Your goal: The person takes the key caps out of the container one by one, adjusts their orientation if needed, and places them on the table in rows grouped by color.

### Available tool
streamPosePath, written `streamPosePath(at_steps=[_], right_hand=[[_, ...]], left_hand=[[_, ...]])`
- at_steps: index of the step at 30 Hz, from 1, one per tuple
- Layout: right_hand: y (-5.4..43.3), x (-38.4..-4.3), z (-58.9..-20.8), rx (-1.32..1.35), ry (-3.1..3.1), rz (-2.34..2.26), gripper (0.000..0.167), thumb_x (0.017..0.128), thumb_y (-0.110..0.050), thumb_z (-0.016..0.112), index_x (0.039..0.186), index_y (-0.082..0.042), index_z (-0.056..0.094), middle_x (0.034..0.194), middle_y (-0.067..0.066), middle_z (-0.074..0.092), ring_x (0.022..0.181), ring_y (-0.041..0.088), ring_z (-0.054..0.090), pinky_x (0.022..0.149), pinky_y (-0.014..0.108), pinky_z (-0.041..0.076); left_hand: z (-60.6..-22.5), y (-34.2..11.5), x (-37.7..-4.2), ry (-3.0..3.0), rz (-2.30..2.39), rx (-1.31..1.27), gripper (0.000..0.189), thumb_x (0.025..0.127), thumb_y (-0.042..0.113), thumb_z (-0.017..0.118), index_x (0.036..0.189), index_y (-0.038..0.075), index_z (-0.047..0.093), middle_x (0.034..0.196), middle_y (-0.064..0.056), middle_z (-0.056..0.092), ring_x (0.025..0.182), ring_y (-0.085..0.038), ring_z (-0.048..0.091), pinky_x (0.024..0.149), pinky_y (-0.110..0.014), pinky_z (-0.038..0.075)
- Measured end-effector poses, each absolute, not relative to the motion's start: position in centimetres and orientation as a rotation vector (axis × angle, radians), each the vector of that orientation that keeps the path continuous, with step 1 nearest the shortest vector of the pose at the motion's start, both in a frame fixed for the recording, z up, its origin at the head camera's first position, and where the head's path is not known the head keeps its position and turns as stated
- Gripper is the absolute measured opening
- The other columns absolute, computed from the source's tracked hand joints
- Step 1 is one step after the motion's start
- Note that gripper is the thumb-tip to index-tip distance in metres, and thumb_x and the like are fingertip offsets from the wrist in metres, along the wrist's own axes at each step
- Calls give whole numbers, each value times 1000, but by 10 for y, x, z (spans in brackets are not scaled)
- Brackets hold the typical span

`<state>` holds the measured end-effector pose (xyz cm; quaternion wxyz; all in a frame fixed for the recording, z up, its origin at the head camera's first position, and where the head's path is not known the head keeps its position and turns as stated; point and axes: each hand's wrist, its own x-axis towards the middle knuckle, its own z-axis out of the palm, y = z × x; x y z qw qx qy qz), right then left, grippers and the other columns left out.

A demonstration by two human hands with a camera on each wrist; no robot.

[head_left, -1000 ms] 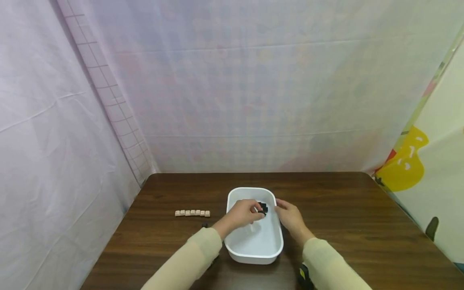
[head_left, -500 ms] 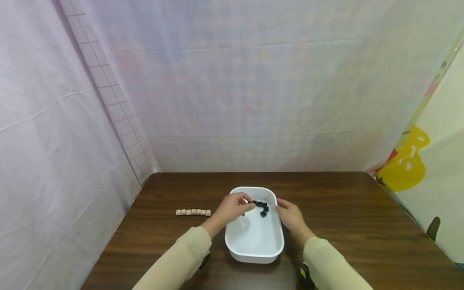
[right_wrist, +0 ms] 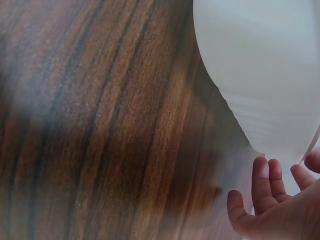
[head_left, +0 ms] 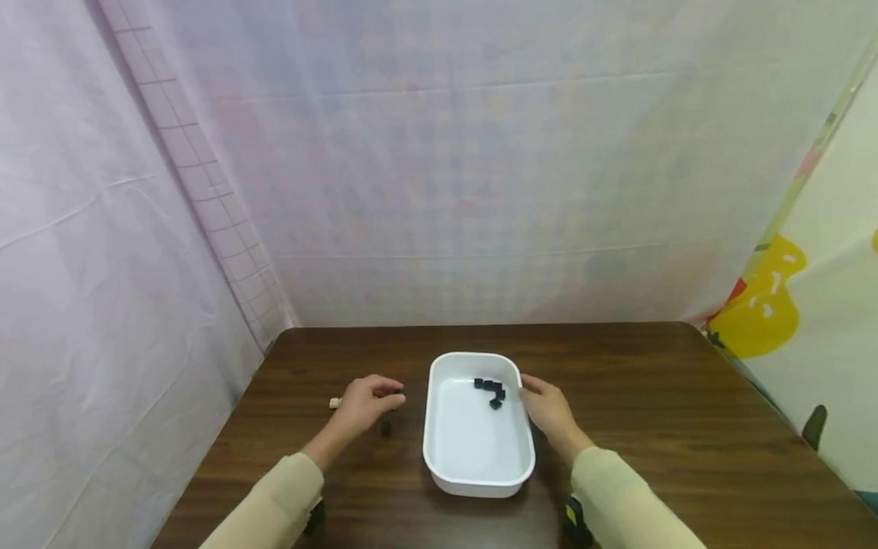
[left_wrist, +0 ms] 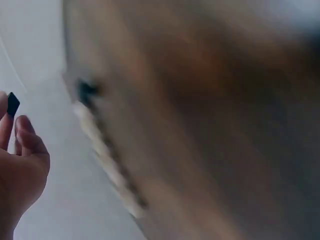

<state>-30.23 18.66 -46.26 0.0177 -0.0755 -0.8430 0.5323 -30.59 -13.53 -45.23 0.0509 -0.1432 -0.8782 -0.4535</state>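
My left hand (head_left: 366, 402) is over the table left of the tub and pinches a small black keycap (left_wrist: 13, 104) between thumb and fingertips. Under and beside that hand runs a row of beige keycaps (head_left: 334, 402), mostly covered in the head view and blurred in the left wrist view. Another small black piece (head_left: 386, 428) lies on the table just nearer than the row. Several black keycaps (head_left: 488, 385) sit at the far right inside the white tub (head_left: 480, 483). My right hand (head_left: 550, 412) rests its fingertips at the tub's right side, near the rim.
The dark wood table (head_left: 645, 427) extends around the tub, with rounded far corners. A pale curtain (head_left: 466, 191) hangs behind its far edge, and a white sheet (head_left: 103, 305) hangs at the left.
My left hand has come up out of the tub and moved left over the row of beige keycaps, carrying a black keycap. The right hand stays at the tub's side.
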Motion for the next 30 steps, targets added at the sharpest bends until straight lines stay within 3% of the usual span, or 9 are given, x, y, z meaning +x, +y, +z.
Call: streamPosePath(at_steps=[5, 16, 25, 30], right_hand=[[188, -303, -463, -242, -2625, 1639, 44, 97, -13, 52, 137, 5, 54, 139, 29, 51, 130, 45, 45, 109, 56, 32], [188, -302, -463, -249, -2612, 1663, 44, 98, -13, 51, 137, 6, 53, 136, 29, 53, 126, 45, 48, 107, 55, 36], [188, -301, -463, -244, -2624, 1677, 43, 99, -13, 50, 138, 6, 52, 138, 30, 51, 128, 46, 47, 106, 56, 36], [188, -302, -464, -247, -2620, 1677, 44, 99, -13, 50, 138, 6, 52, 138, 29, 51, 128, 45, 47, 106, 56, 37]], left_hand=[[-469, -170, -300, -2760, -1296, -352, 16, 83, 9, 79, 97, 4, 75, 87, 0, 69, 82, -16, 63, 71, -33, 52], [-483, -181, -299, -2836, -1126, -597, 11, 77, 3, 80, 85, 2, 72, 76, 1, 64, 72, -11, 56, 66, -27, 47], [-485, -173, -300, -2863, -1132, -548, 15, 74, 0, 80, 86, 3, 71, 73, 2, 63, 70, -11, 56, 64, -27, 46], [-482, -174, -301, -2864, -1136, -535, 21, 76, 1, 80, 95, 2, 71, 77, 2, 63, 71, -11, 56, 62, -27, 47]])
